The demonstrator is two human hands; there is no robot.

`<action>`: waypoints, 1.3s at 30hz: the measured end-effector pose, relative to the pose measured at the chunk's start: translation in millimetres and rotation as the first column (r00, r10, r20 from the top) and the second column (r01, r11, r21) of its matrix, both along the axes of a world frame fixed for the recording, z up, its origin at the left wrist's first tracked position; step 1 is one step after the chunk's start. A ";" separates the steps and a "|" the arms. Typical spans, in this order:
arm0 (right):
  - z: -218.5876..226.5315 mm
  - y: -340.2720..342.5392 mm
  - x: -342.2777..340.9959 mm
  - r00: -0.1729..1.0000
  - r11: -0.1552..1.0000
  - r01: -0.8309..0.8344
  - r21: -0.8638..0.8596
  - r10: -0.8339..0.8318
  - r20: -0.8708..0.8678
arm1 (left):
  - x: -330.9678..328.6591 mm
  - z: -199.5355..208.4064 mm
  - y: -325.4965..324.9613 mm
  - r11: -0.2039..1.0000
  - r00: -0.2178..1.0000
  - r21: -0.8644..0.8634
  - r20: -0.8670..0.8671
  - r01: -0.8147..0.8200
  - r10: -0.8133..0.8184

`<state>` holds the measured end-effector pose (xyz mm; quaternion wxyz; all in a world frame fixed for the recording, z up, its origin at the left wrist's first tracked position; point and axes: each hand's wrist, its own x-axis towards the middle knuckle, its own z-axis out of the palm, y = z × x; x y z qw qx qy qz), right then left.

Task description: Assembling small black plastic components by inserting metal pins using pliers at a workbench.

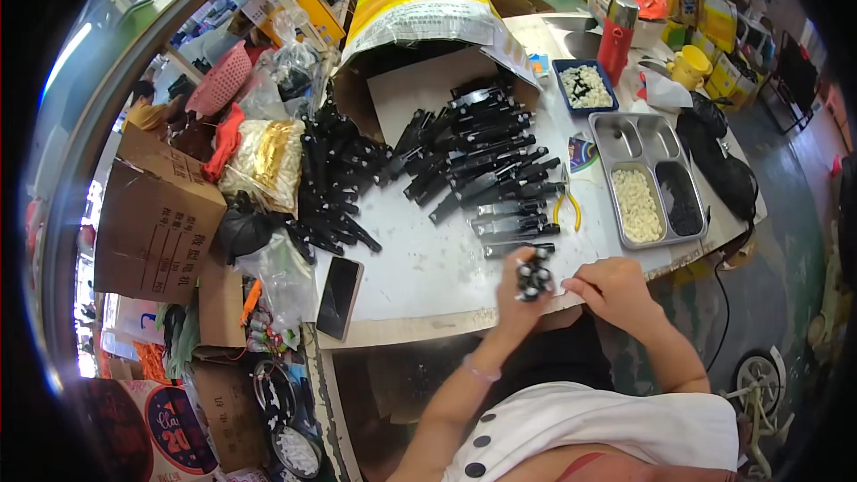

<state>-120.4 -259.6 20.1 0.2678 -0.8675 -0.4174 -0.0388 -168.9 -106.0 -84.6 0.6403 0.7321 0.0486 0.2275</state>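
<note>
My left hand (512, 303) is wrapped round a bundle of black plastic sticks (535, 277), their pale round ends facing up. It is over the front edge of the white table (420, 272). My right hand (620, 290) is close by on the right, fingers curled and pinched toward the bundle; what they hold, if anything, is too small to make out. Beyond my left hand lie rows of similar black sticks (486, 170), with a heap of more (339, 170) to their left. Yellow-handled pliers (568, 210) rest beside the rows.
A metal compartment tray (610, 234) with white and black small pieces stands right, behind it a blue tray (614, 89) of white pieces and a red flask (617, 40). A phone (340, 297) lies front left. An open carton (420, 13) stands at the back, a cardboard box (156, 223) far left.
</note>
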 end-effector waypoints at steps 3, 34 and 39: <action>-55.6 -6.1 2.4 0.980 0.969 0.193 0.152 -0.184 -0.071 | 42.4 51.5 58.7 0.901 0.994 0.423 0.084 -0.095 0.066; -122.7 10.4 1.8 0.961 0.959 0.253 0.126 -0.265 0.086 | 139.3 33.4 263.1 -0.067 0.925 0.988 -0.109 0.143 0.364; -124.5 8.8 1.2 0.954 0.958 0.261 0.116 -0.274 0.119 | 131.7 29.7 252.9 -0.079 0.940 0.997 0.018 0.009 0.341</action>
